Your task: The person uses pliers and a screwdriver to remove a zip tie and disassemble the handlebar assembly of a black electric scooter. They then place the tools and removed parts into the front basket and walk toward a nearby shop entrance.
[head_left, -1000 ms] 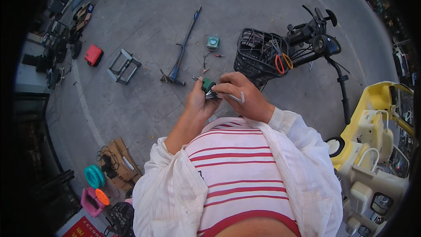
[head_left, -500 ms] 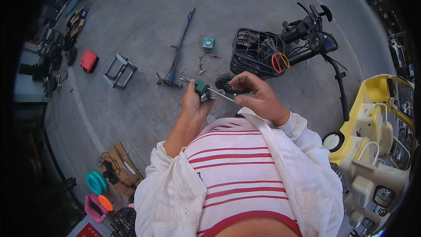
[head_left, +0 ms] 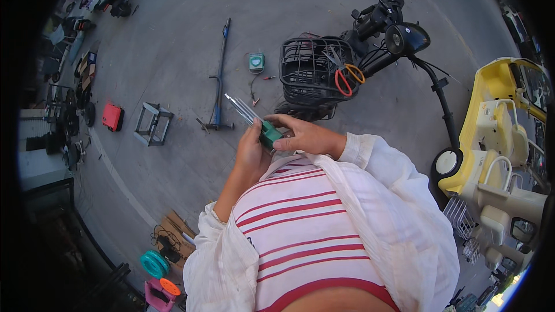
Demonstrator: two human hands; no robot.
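Observation:
In front of my chest is a hex key set, with a green holder and several long metal keys pointing up and to the left. My left hand is closed round its left side, thumb along the base of the keys. From the right, my right hand grips the holder between thumb and fingers. Part of the holder and some fingertips are hidden behind my hands.
A black scooter basket holds orange-and-red-handled scissors. Beyond my hands are a blue-handled metal stand and a green box. A grey frame and a red case lie left; a yellow vehicle stands right.
My right hand has moved left and closed on the green holder. The key that stuck out toward it no longer shows on that side, and the keys fan up-left. The view has shifted.

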